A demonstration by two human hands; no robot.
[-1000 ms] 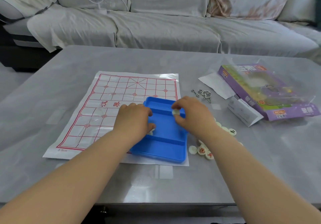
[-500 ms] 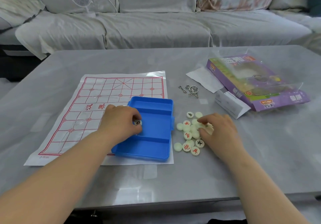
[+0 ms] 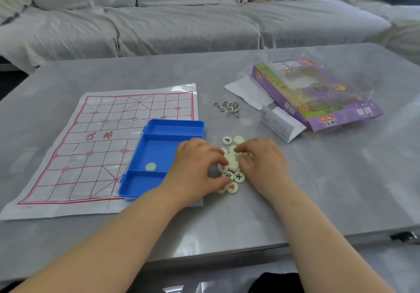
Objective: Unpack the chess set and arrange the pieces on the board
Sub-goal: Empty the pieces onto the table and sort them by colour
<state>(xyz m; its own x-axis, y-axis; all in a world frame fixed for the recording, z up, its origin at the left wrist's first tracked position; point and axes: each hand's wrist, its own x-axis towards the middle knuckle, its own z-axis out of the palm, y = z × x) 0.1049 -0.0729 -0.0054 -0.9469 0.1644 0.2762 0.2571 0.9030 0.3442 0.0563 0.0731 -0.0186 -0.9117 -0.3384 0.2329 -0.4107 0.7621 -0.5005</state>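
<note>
Head cam: L hand [image 3: 197,167] & R hand [image 3: 263,163] curled over piece pile [image 3: 234,165], just right of blue tray [image 3: 159,147]. Grip on any piece: can't tell. One stray piece [image 3: 150,166] inside tray. Risk: scattering discs across desk [image 3: 318,190] via crowded fingers.

Cream disc pieces [image 3: 232,166] heaped beside open blue tray [image 3: 159,149]; paper board [image 3: 95,138] flat
</note>
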